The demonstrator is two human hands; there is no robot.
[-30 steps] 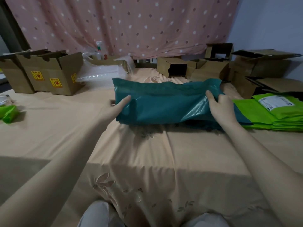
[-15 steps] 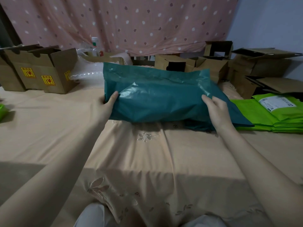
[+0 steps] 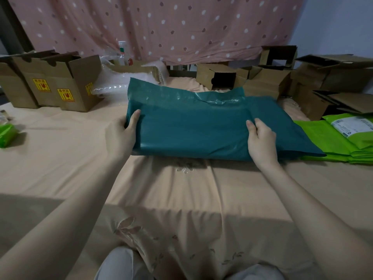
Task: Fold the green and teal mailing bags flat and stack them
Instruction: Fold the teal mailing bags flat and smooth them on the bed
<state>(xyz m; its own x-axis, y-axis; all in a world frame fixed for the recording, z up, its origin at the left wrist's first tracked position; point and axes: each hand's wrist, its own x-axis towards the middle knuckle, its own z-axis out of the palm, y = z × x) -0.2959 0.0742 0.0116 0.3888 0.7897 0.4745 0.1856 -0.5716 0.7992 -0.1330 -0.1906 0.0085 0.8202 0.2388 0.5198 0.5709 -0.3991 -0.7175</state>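
Teal polythene, thin and glossy, being pinched at both short ends: the teal mailing bag (image 3: 191, 126) lying across the peach bedsheet (image 3: 177, 199), spread wide between the two hands, probably to keep the film taut and square while flattening the fold. Left hand (image 3: 123, 136) clasping the left edge, thumb on top and pointing away, remaining fingers tucked out of sight beneath the plastic. Right hand (image 3: 262, 138) gripping near the right end, fingertips (image 3: 250, 124) curling over the upper layer and pressing it down onto the lower one. Just beyond the right fingers, a second teal layer running on to the right and overlapping the stack of green mailing bags (image 3: 343, 146); unclear whether that layer belongs to the same bag. Beyond the thumbs, along the far edge, a puckered, shiny ridge catching light, suggesting trapped air or a crease not yet smoothed. Green bags lying flat and layered, edges stepped, a white shipping label (image 3: 351, 126) showing on top. Well to the left of the left hand, a small crumpled green bag (image 3: 7, 135) waiting apart. Farther back, matte brown cardboard boxes (image 3: 60, 83) standing open, and cloudy bubble wrap (image 3: 121, 83) heaped before a pink dotted curtain (image 3: 161, 25).
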